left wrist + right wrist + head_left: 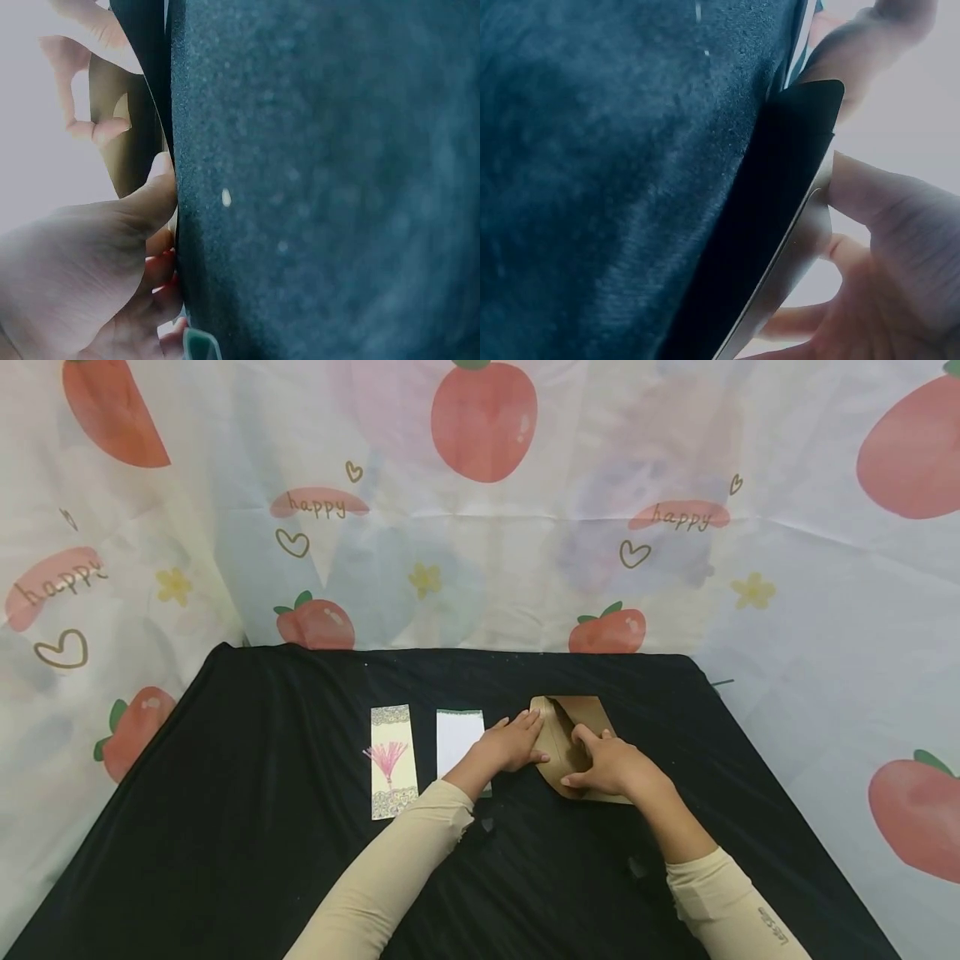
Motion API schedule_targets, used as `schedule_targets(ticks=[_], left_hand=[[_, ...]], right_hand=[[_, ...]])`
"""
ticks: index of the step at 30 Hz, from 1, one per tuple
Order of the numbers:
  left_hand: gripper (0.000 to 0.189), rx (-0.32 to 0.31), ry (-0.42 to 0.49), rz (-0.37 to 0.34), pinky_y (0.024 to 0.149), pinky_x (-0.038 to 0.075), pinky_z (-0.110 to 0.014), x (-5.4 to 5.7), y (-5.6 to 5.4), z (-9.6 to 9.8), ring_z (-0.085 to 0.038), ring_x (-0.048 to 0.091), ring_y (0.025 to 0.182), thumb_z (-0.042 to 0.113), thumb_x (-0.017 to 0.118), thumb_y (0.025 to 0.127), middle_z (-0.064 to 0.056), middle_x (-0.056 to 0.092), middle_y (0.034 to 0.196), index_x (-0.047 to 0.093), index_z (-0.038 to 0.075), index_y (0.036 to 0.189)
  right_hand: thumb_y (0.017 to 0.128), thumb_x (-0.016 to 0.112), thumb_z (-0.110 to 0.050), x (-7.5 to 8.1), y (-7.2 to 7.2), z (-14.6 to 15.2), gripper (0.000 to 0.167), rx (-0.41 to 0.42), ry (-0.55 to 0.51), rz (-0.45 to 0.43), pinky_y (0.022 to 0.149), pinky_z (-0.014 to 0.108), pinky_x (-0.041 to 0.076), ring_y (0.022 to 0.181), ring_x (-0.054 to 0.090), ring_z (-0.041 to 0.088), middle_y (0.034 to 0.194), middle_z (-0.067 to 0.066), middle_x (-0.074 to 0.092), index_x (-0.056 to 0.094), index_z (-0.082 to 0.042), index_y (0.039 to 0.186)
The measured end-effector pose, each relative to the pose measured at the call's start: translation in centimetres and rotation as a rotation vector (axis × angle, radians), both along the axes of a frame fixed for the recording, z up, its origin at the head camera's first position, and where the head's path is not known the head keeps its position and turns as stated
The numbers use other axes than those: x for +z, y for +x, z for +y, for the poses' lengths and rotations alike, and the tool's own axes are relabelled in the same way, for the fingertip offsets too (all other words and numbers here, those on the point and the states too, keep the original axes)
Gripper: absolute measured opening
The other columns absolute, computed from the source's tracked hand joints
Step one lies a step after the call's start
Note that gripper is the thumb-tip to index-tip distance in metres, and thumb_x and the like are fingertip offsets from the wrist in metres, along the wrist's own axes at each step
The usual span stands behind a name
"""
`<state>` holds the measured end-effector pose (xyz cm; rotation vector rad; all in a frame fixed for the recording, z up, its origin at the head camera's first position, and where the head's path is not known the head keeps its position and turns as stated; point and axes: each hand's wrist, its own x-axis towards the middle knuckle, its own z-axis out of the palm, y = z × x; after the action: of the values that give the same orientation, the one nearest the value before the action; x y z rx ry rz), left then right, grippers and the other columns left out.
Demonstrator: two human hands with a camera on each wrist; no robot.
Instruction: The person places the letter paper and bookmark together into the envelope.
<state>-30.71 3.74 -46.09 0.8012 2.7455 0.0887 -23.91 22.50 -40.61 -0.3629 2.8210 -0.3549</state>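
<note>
A brown paper envelope lies on the black cloth, its flap side to the left and its mouth gaping. My left hand rests at the envelope's left edge with fingers extended and the thumb touching the flap. Over the mouth, my right hand touches the paper, thumb and index finger bent and spread apart. Seen from the right wrist, the right thumb meets the envelope's edge. Partly under the left forearm lies a white card with green edges. What lies inside the envelope is hidden.
Left of the white card is a cream card with patterned ends and a pink tassel. Black cloth covers the table. A fruit-print curtain hangs behind and at both sides.
</note>
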Motion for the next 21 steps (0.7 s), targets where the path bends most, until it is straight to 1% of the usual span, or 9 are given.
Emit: schedule_targets(ticks=[2,5,9,13,17,21], left_hand=[[0.08,-0.005,0.011,0.004,0.124,0.014,-0.038,0.3,0.27,-0.07,-0.015,0.006,0.156,0.055,0.045,0.107,-0.001,0.008,0.173,0.014,0.012,0.167],[0.078,-0.006,0.021,0.02,0.124,0.016,-0.039,0.62,0.61,-0.22,-0.016,0.009,0.156,0.053,0.046,0.107,-0.002,0.011,0.172,0.017,0.011,0.167],[0.077,-0.012,0.03,0.028,0.124,0.016,-0.04,0.74,0.7,-0.25,-0.017,0.01,0.156,0.052,0.046,0.107,-0.002,0.011,0.172,0.017,0.011,0.167],[0.077,-0.011,0.043,0.032,0.123,0.017,-0.04,0.73,0.68,-0.27,-0.017,0.011,0.156,0.052,0.047,0.107,-0.002,0.012,0.172,0.019,0.011,0.166],[0.077,-0.004,0.031,0.055,0.123,0.019,-0.039,0.73,0.8,-0.39,-0.016,0.014,0.156,0.053,0.048,0.106,-0.001,0.014,0.172,0.021,0.013,0.166],[0.075,-0.008,0.015,0.096,0.121,0.025,-0.039,0.87,1.04,-0.45,-0.017,0.019,0.155,0.052,0.05,0.106,-0.001,0.018,0.171,0.025,0.013,0.166]], right_hand=[[0.087,0.084,-0.044,0.07,0.01,0.09,0.063,0.011,-0.006,0.013,0.08,0.062,0.051,0.112,0.058,0.058,0.136,0.04,0.051,0.049,-0.01,0.127],[0.084,0.086,-0.045,0.24,0.06,0.12,0.065,0.025,-0.023,0.025,0.074,0.057,0.051,0.1,0.063,0.05,0.126,0.036,0.059,0.048,-0.009,0.123],[0.082,0.088,-0.046,0.38,0.04,0.31,0.067,0.027,-0.045,0.03,0.069,0.052,0.05,0.087,0.063,0.04,0.112,0.027,0.062,0.048,-0.008,0.12],[0.081,0.089,-0.044,0.21,-0.13,0.49,0.067,0.04,-0.057,0.037,0.067,0.049,0.049,0.081,0.06,0.035,0.103,0.02,0.061,0.047,-0.007,0.118],[0.081,0.089,-0.045,-0.02,-0.22,0.38,0.067,0.044,-0.051,0.031,0.067,0.05,0.048,0.081,0.06,0.036,0.102,0.019,0.06,0.047,-0.008,0.118],[0.081,0.089,-0.045,-0.25,-0.22,0.21,0.066,0.029,-0.035,0.027,0.069,0.05,0.049,0.083,0.06,0.037,0.105,0.02,0.059,0.047,-0.011,0.118]])
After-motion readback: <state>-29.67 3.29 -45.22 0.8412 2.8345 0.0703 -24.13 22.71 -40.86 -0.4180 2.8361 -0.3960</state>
